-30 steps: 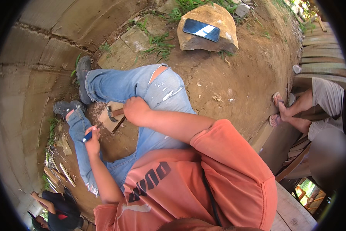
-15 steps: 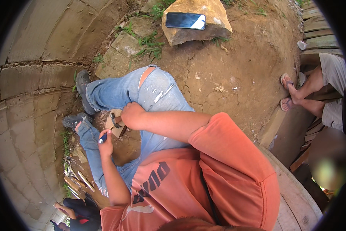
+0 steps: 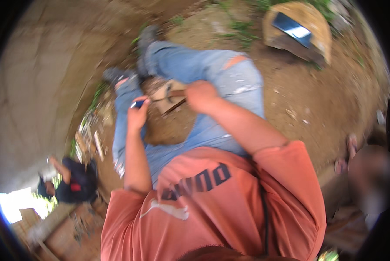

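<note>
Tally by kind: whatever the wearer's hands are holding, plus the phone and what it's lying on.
Hammer (right hand): 1
Blue-handled tool (left hand; exact type too blurred to tell): 1
Smartphone: 1
Large rock: 1
Total: 4

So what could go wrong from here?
1. The hammer in the right hand sits close to the bare left hand gripping the blue tool; a glancing blow might catch those fingers.
2. No clamp shows on the board, so it could shift if struck.
3. The phone lies loose on the rock; a bump might knock it off.
</note>
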`<move>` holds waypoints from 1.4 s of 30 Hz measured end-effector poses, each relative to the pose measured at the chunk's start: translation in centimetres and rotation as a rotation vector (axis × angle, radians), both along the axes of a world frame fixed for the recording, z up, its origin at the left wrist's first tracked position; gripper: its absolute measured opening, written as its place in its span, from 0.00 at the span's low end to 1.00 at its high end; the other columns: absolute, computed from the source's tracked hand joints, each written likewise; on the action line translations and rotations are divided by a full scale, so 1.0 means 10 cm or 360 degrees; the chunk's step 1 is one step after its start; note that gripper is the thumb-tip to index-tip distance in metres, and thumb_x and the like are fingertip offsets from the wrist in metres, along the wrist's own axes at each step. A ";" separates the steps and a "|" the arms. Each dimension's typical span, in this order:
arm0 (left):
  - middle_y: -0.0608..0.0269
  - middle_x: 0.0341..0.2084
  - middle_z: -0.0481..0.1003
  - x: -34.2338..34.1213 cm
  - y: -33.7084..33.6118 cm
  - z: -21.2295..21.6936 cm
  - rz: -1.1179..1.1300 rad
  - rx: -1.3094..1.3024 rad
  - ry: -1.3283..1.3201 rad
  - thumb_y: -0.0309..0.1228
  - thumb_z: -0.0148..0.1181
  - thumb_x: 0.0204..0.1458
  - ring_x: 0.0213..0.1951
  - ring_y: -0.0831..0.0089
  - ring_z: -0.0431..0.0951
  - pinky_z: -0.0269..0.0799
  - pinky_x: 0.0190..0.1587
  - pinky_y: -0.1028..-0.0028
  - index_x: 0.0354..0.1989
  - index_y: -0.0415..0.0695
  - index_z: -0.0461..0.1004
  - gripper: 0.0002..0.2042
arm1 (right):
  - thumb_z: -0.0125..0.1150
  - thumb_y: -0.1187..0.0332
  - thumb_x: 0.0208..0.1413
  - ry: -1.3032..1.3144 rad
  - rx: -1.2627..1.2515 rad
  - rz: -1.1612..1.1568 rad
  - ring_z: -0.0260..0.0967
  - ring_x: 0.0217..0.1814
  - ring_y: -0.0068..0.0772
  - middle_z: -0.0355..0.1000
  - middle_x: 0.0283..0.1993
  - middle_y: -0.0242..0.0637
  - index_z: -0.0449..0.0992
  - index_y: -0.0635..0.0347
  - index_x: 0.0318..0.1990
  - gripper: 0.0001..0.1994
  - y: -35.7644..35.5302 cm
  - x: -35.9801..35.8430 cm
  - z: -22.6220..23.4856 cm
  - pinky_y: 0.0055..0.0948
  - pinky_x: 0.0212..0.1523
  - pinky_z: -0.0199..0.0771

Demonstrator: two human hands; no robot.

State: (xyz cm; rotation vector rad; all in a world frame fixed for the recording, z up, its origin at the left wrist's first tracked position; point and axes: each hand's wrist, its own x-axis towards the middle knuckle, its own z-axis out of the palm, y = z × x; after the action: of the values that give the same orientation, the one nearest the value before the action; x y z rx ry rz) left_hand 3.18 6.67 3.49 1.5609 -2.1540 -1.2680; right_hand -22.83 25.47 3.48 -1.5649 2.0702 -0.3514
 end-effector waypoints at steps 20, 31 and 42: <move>0.65 0.31 0.82 0.18 -0.13 0.04 0.0278 -0.0342 0.0158 0.38 0.73 0.62 0.33 0.74 0.78 0.76 0.41 0.69 0.45 0.42 0.82 0.13 | 0.63 0.72 0.59 0.0142 -0.0025 0.0046 0.80 0.53 0.55 0.81 0.48 0.48 0.78 0.61 0.51 0.13 -0.03 0.03 0.02 0.50 0.54 0.80; 0.50 0.30 0.83 0.06 -0.46 0.05 0.0094 -0.0407 -0.0009 0.46 0.69 0.64 0.35 0.52 0.84 0.77 0.41 0.59 0.44 0.42 0.83 0.17 | 0.71 0.64 0.60 0.0334 0.0059 0.0154 0.82 0.50 0.53 0.81 0.45 0.48 0.78 0.57 0.51 0.15 -0.08 0.07 0.10 0.50 0.49 0.83; 0.40 0.39 0.85 -0.13 -0.67 0.02 0.0024 -0.0434 -0.0288 0.56 0.65 0.64 0.46 0.40 0.84 0.79 0.49 0.50 0.47 0.39 0.82 0.27 | 0.70 0.64 0.61 0.0280 0.0008 0.0124 0.82 0.48 0.55 0.81 0.44 0.47 0.78 0.57 0.51 0.14 -0.08 0.08 0.06 0.52 0.48 0.82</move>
State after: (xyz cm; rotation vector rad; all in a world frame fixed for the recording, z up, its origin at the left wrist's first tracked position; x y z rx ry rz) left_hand 1.88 -0.05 3.70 1.6240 -2.3007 -0.8121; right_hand -22.04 24.63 4.12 -1.7220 2.1303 -0.1859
